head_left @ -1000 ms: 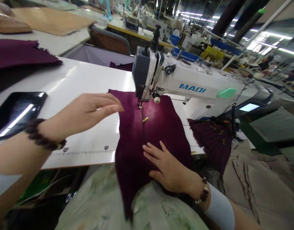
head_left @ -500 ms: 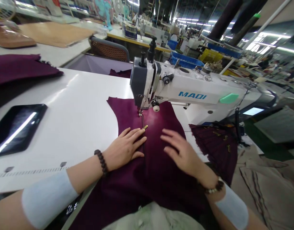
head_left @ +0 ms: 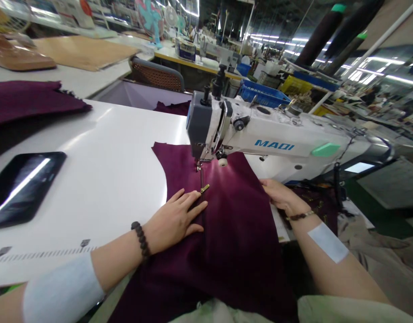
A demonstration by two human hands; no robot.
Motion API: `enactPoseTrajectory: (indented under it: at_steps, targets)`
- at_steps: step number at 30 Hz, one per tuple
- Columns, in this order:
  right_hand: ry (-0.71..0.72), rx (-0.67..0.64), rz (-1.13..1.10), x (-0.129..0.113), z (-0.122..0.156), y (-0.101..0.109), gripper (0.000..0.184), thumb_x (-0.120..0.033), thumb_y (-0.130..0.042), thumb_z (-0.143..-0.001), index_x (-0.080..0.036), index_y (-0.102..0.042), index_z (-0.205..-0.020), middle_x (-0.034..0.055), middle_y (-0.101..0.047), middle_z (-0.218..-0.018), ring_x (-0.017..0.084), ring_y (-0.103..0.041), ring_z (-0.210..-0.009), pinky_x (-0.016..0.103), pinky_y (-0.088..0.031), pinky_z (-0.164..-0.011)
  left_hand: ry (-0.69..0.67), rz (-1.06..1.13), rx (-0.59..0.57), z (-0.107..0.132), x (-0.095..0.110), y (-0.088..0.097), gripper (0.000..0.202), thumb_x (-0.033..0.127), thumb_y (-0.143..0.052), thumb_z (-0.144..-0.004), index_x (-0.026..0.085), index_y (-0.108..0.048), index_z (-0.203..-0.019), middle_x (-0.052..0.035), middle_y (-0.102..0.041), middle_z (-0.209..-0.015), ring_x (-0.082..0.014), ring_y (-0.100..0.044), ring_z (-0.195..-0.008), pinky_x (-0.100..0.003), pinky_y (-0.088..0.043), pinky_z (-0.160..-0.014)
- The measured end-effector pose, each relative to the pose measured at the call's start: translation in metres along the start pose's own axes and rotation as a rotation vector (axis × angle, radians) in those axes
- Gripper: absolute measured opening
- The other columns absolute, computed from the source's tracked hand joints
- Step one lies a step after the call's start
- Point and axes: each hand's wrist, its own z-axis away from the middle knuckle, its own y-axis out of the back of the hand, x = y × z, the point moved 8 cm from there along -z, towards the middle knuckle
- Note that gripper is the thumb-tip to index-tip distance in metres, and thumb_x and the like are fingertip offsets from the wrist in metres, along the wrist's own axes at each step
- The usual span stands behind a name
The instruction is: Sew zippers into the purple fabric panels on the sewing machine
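Observation:
A dark purple fabric panel point(head_left: 240, 215) lies under the presser foot of the white sewing machine point(head_left: 280, 143) and drapes toward my lap. A zipper with a gold pull point(head_left: 205, 188) runs down the panel just below the needle. My left hand point(head_left: 179, 220) rests flat on the panel left of the zipper, fingers spread, fingertips beside the pull. At the panel's right edge, my right hand point(head_left: 278, 195) has its fingers closed on the fabric border; the fingertips are partly hidden.
A black phone or tablet point(head_left: 24, 186) lies on the white table point(head_left: 125, 152) at left, below another purple fabric piece point(head_left: 34, 103). Right of the machine bed are dark pieces with gold pulls point(head_left: 319, 202) and beige fabric point(head_left: 371, 251). A blue crate point(head_left: 263, 93) stands behind the machine.
My right hand has moved right, from above the panel to its right edge, and closed there. The left hand stays flat near the zipper pull. The view has shifted slightly.

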Motion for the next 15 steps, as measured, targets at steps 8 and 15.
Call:
enactPoseTrajectory:
  at_steps: [8, 15]
  targets:
    - [0.263, 0.112, 0.125, -0.022, -0.004, -0.007, 0.036, -0.045, -0.066, -0.066, -0.015, -0.066, -0.085, 0.0079, -0.068, -0.098, 0.026, -0.060, -0.093, 0.040, -0.046, -0.089, 0.007, 0.015, -0.016, 0.000, 0.000, 0.000, 0.054, 0.050, -0.050, -0.086, 0.017, -0.049, -0.128, -0.0167, -0.048, -0.127, -0.0291, -0.046, -0.119, -0.048, -0.037, -0.101]
    - [0.604, 0.300, 0.412, -0.058, 0.012, -0.022, 0.043, -0.049, -0.048, -0.080, -0.015, -0.061, -0.105, 0.0114, -0.060, -0.118, 0.023, -0.051, -0.113, 0.036, -0.032, -0.105, 0.004, 0.077, -0.019, 0.000, -0.001, -0.003, 0.044, 0.048, -0.047, -0.089, 0.025, -0.051, -0.127, -0.0070, -0.052, -0.130, -0.0278, -0.043, -0.123, -0.049, -0.033, -0.103]
